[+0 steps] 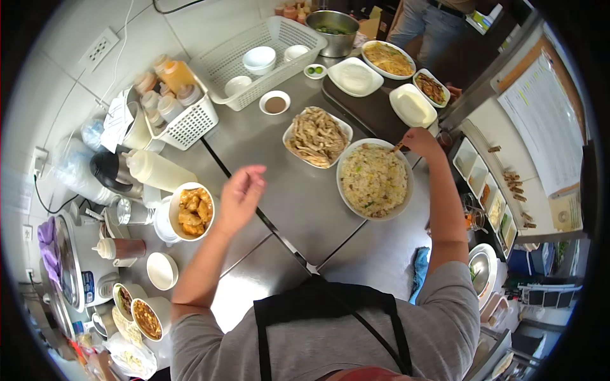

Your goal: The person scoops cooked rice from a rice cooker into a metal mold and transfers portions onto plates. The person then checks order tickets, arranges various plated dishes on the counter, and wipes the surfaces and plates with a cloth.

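Note:
My left hand (243, 193) hovers over the steel counter with its fingers stretched out, holding nothing. It is nearest to a white bowl of brown saucy chunks (194, 213). My right hand (420, 141) pinches a small brown wooden piece (398, 147) at the upper right rim of a large white bowl of fried rice (375, 180). The piece resembles a clothespin, but the fingers partly cover it. Just left of the rice, a white square bowl holds pale sliced meat or mushrooms (318, 136); I cannot tell which.
A white basket (210, 70) with bowls stands at the back left, near a basket of sauce bottles (184, 124). Filled dishes (389, 60) sit on a dark board (365, 113). Ingredient trays (486, 190) line the right edge. A person in jeans (422, 25) stands across the counter.

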Tool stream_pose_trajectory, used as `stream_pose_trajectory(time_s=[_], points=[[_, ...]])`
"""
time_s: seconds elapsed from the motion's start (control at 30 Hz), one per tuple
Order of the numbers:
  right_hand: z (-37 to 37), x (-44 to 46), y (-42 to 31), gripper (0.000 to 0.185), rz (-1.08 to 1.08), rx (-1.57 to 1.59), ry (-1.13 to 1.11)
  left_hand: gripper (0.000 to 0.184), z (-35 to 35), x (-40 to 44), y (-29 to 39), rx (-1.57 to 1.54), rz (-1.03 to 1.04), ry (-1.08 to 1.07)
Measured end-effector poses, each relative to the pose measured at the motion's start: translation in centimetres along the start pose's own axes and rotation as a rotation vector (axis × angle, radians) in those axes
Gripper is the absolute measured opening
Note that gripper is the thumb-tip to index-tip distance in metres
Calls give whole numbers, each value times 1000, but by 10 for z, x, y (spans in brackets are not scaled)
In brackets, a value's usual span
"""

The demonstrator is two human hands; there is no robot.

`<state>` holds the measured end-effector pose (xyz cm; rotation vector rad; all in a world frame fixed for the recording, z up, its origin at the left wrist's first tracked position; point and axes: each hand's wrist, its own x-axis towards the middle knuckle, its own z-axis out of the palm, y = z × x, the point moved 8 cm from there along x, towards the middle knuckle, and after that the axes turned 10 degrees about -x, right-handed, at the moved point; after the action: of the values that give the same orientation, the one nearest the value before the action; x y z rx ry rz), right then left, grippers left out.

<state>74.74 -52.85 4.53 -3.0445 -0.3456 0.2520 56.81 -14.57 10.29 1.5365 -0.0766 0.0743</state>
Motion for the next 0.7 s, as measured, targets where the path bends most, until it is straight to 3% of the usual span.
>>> stream_pose_trajectory(time_s=[0.07, 0.1, 0.17, 0.2, 0.37, 0.5, 0.67, 0.7], points=[[-14, 5, -19, 23, -186, -152, -155, 20, -32, 21, 16, 159, 8, -4], [-21, 20, -2, 34, 40, -78, -68, 20, -48, 34, 26, 300, 12, -13], [-44, 38, -14, 35, 54, -27, 171, 23, -83, 64, 45, 549, 38, 51], [-52, 49, -35, 36, 13, -40, 136, 29, -98, 83, 53, 648, 67, 111], [-56, 96, -143, 37, -121, -8, 46, 32, -150, 185, 32, 735, 20, 246], [-41, 125, -202, 37, -170, 56, -87, 29, -130, 237, 2, 739, 204, 187], [-37, 156, -242, 28, -268, 92, -10, 41, -111, 302, -70, 1107, -35, 107], [-42, 161, -251, 26, -275, 96, -4, 44, -104, 299, -70, 1206, -165, 40]])
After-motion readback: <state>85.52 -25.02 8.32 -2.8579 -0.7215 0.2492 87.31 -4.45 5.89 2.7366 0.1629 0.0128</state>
